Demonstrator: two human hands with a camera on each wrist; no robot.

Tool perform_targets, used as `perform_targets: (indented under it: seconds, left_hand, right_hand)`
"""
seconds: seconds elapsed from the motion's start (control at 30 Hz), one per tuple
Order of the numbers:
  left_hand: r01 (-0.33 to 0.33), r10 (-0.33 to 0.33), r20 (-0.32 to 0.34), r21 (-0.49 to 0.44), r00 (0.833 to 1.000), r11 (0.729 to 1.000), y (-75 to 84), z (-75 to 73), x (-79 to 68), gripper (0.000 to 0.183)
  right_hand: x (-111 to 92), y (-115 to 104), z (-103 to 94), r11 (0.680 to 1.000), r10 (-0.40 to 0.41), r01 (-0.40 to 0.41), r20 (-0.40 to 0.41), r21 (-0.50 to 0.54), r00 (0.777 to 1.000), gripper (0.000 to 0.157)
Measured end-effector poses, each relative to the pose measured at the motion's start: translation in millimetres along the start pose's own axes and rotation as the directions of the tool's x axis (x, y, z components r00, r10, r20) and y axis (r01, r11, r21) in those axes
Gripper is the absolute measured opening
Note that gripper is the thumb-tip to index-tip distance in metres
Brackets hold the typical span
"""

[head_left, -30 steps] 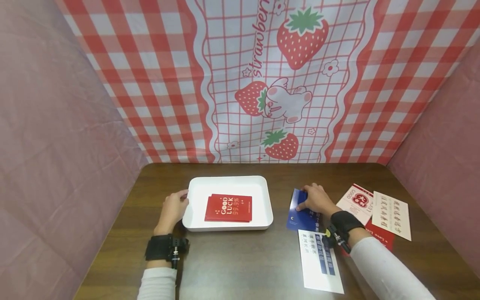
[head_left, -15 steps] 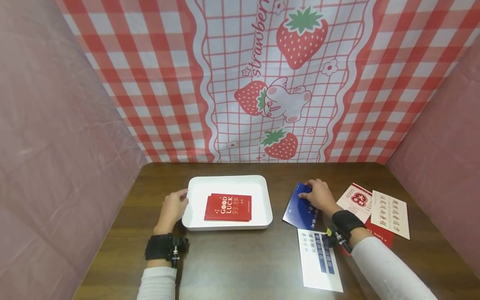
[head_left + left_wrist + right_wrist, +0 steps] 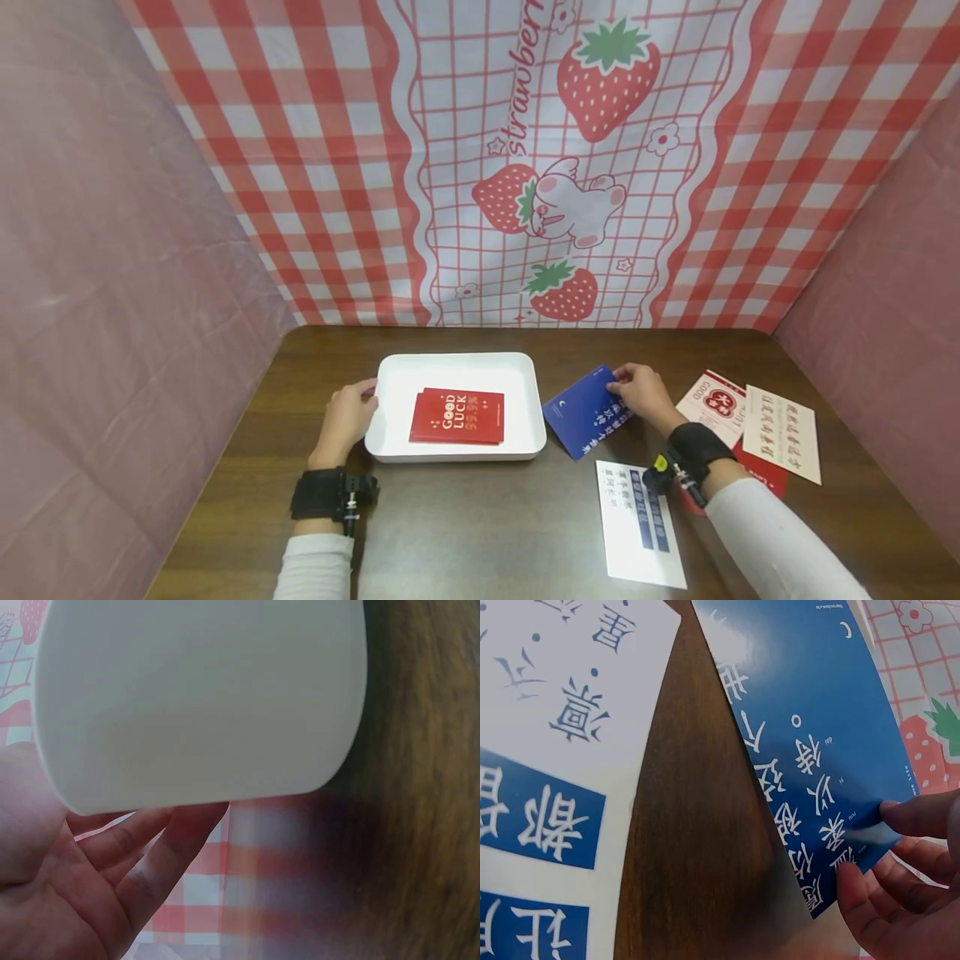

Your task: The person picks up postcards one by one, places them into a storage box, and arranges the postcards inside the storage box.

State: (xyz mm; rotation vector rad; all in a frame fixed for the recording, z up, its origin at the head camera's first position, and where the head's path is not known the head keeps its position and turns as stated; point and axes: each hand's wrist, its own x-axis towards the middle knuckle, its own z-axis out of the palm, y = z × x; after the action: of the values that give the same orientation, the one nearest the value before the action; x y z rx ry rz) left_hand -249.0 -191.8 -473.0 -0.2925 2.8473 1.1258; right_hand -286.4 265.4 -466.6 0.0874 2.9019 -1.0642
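Here the blue card (image 3: 585,412) is pinched at one edge by the right hand (image 3: 647,393), its corner presumably taken so that the print is left uncovered; the rest is stretched leftward from those fingers, towards the white tray (image 3: 457,362). The tray's end is touched by the left hand (image 3: 347,421), probably so it is kept steady; whether its rim is pinched cannot be told.

Now the count: one tray, one blue card. Between the two sets of fingers, at least two red cards (image 3: 456,417) are stacked in the tray, squared up roughly, perhaps for neatness. Right of the right fingers, one pink card (image 3: 708,408), one cream card (image 3: 782,433) and one partly covered red card (image 3: 767,475) are overlapped; one white card (image 3: 630,550) is laid nearer the body than those fingers.
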Motion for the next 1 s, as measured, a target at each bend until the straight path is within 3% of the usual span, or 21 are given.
perform_targets:
  seconds: [0.23, 0.63, 1.0]
  left_hand:
    - [0.0, 0.0, 0.003, -0.004, 1.0, 1.0, 0.0, -0.5, 0.0, 0.042]
    - [-0.002, 0.002, -0.003, -0.015, 1.0, 1.0, -0.1, -0.4, -0.6, 0.042]
    - [0.002, -0.002, 0.002, -0.016, 1.0, 1.0, -1.3, 0.7, -0.3, 0.042]
  right_hand:
    - [0.1, 2.5, -6.4, 0.99, 0.056, -0.058, 0.018, 0.129, 0.998, 0.026]
    - [2.1, 4.6, -14.2, 0.971, 0.145, -0.128, -0.071, 0.202, 0.987, 0.03]
    - [2.0, 5.0, -16.5, 0.944, 0.145, -0.108, -0.098, 0.31, 0.985, 0.029]
